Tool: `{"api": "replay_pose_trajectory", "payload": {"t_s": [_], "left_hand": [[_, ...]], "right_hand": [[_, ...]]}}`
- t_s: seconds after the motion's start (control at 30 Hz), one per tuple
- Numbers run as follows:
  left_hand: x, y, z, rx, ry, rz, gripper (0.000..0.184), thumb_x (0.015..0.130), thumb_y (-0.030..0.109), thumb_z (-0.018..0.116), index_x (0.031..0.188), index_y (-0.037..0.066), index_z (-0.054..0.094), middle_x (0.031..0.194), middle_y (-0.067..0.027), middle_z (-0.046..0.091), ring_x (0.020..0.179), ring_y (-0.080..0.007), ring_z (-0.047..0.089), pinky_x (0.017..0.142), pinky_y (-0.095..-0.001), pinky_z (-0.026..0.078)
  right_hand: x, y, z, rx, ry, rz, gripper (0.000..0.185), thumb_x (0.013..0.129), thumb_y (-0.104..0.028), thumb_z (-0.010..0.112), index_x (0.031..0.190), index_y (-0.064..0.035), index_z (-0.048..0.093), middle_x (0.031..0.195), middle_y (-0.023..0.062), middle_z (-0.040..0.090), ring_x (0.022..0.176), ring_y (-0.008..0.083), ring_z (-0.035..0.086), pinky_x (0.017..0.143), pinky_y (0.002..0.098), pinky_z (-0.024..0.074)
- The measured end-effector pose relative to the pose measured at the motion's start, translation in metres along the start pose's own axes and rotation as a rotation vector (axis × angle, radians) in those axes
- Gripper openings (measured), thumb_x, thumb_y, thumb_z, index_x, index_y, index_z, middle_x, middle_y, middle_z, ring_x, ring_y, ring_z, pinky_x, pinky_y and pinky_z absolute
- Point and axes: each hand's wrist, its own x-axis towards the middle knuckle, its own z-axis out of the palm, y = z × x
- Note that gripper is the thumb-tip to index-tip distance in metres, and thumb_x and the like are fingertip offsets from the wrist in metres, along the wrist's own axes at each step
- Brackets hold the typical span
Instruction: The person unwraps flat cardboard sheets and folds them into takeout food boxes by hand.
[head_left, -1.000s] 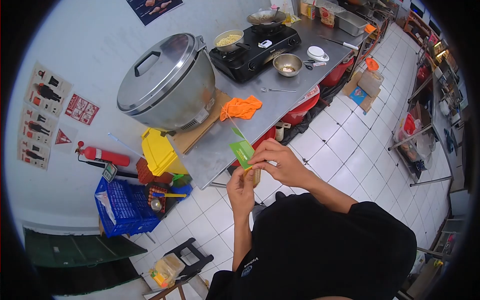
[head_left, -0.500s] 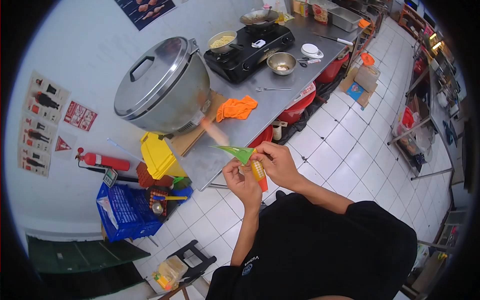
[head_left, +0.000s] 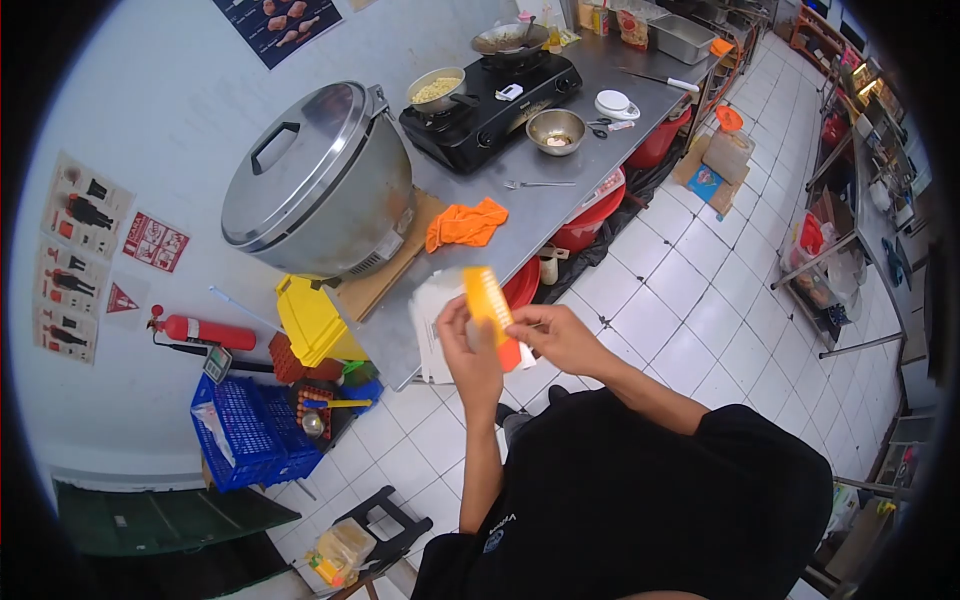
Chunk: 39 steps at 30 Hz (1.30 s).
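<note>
Head view, left to right: a large lidded cooker [head_left: 320, 185] sits on a board [head_left: 414, 237] on the worktop [head_left: 530, 207]; an orange cloth [head_left: 467, 224] lies beside it; the left hand's [head_left: 476, 355] fingers close on a blurred yellow-and-white card [head_left: 483, 297] near the worktop's edge; the right hand's [head_left: 562, 338] fingers pinch its right side.

Comm. kitchen | 2-burner stove [head_left: 480, 122] | lg rice cooker [head_left: 315, 170] | s/s tbl [head_left: 540, 208]

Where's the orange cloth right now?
In the head view, the orange cloth lies on the metal table, right of the large lidded pot, near the fork.
</note>
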Motion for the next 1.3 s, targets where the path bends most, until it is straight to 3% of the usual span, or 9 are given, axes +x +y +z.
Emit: {"api": "replay_pose_trajectory", "payload": {"t_s": [0.03,0.17,0.4,0.53,0.67,0.9,1.0,1.2,1.3], "left_hand": [[-0.004,0.002,-0.011,0.291,-0.18,0.082,0.064,0.089,0.006,0.073,0.143,-0.004,0.04,0.138,-0.0197,0.053,0.133,-0.0304,0.05,0.11,-0.0377,0.04],[-0.028,0.008,-0.025,0.729,-0.467,0.22,0.042,0.084,0.003,0.073,0.125,0.001,0.063,0.131,-0.0166,0.058,0.125,-0.0361,0.055,0.104,-0.0381,0.044],[-0.027,-0.007,-0.061,0.555,-0.755,-0.042,0.021,0.088,0.003,0.073,0.108,-0.001,0.072,0.098,-0.0107,0.071,0.087,-0.0214,0.068,0.08,-0.0305,0.052],[-0.037,-0.006,-0.061,0.412,-0.597,-0.294,0.013,0.087,0.004,0.076,0.098,-0.002,0.074,0.089,-0.0074,0.073,0.079,-0.0138,0.068,0.075,-0.0275,0.053],[-0.043,-0.014,-0.069,0.29,-0.545,-0.384,0.012,0.086,0.003,0.078,0.093,-0.004,0.072,0.086,-0.0079,0.074,0.079,-0.0107,0.069,0.073,-0.0242,0.054],[-0.053,-0.036,-0.061,0.091,-0.448,-0.479,0.025,0.091,0.004,0.074,0.113,0.0,0.063,0.097,-0.0083,0.072,0.088,-0.0105,0.067,0.075,-0.0253,0.054],[-0.05,-0.033,-0.062,0.169,-0.556,-0.556,0.025,0.094,0.007,0.072,0.115,-0.003,0.062,0.102,-0.0103,0.073,0.091,-0.0117,0.069,0.078,-0.0239,0.055],[-0.05,-0.042,-0.042,0.043,-0.132,-0.498,0.022,0.095,0.006,0.07,0.113,-0.003,0.062,0.103,-0.0114,0.072,0.093,-0.0135,0.069,0.082,-0.0245,0.055],[-0.05,-0.043,-0.026,0.06,-0.068,-0.323,0.023,0.095,0.004,0.069,0.115,-0.003,0.061,0.111,-0.0122,0.07,0.1,-0.0142,0.067,0.088,-0.0254,0.053]], "right_hand": [[0.004,0.003,-0.01,0.027,-0.033,0.04,0.028,0.1,-0.013,0.064,0.126,-0.0025,0.062,0.099,0.0036,0.07,0.083,0.0084,0.066,0.07,0.0266,0.056],[-0.002,0.002,-0.027,0.351,-0.052,-0.009,0.054,0.102,-0.014,0.059,0.151,-0.011,0.037,0.108,0.0087,0.071,0.092,0.0165,0.069,0.08,0.0324,0.0575],[-0.021,0.001,-0.041,-0.847,-0.156,-0.491,0.044,0.096,-0.023,0.066,0.139,-0.0162,0.059,0.145,0.0204,0.052,0.137,0.0394,0.043,0.115,0.0451,0.0348],[-0.017,0.0,-0.05,-0.432,-0.524,-0.006,0.026,0.092,-0.024,0.074,0.11,-0.0086,0.065,0.116,0.0125,0.066,0.113,0.0255,0.06,0.101,0.0368,0.046],[-0.016,0.029,-0.049,-0.406,-0.224,0.103,0.024,0.088,-0.021,0.072,0.103,-0.0052,0.063,0.101,0.0118,0.067,0.099,0.0284,0.065,0.088,0.0382,0.0497],[-0.027,0.013,-0.023,-0.382,-0.411,-0.087,0.016,0.092,-0.011,0.062,0.104,-0.0018,0.067,0.1,0.0157,0.066,0.095,0.0323,0.065,0.083,0.0388,0.0499],[-0.027,0.014,-0.025,-0.259,-0.39,0.161,0.02,0.093,-0.012,0.061,0.109,-0.0016,0.068,0.101,0.0162,0.066,0.1,0.0328,0.063,0.087,0.0396,0.0489],[-0.034,0.002,-0.009,-0.717,0.224,-0.557,0.02,0.092,-0.011,0.071,0.109,-0.002,0.068,0.103,0.0117,0.06,0.089,0.0296,0.06,0.089,0.0385,0.0475],[-0.033,0.0,-0.001,-0.57,0.155,-0.291,0.025,0.089,-0.01,0.074,0.113,-0.0023,0.069,0.108,0.0108,0.057,0.088,0.024,0.061,0.082,0.0331,0.051]]}}
